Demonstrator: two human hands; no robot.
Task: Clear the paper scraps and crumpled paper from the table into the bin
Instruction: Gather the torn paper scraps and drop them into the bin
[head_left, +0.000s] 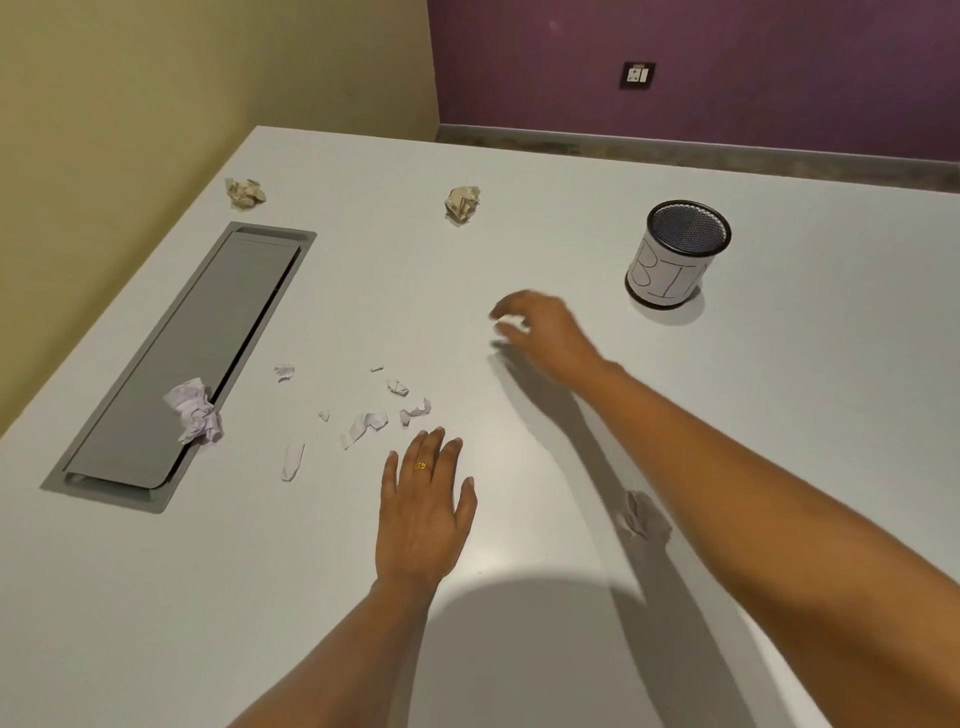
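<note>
Yellow wall (156, 78) and purple wall (727, 52) met behind a big white table (779, 389). A long grey flap (171, 364) sat in the table, far left of the grip. The right hand (545, 332) looked blurry, its fingers pinching a white scrap (511, 323). The left hand (423, 509) lay flat with straight fingers, holding nothing, nearer the person than the grip. The bin (675, 254) stood upright to the right of the grip, well apart. A near tan ball (462, 204) lay past the grip, and a far tan ball (245, 193) lay farther left. A lilac ball (195, 411) rested on the flap. A shaded ball (644, 514) lay beside the right arm. Small scraps (363, 426) lay left of the grip, just past the left fingertips. A ring (422, 465) shone on the left hand.
</note>
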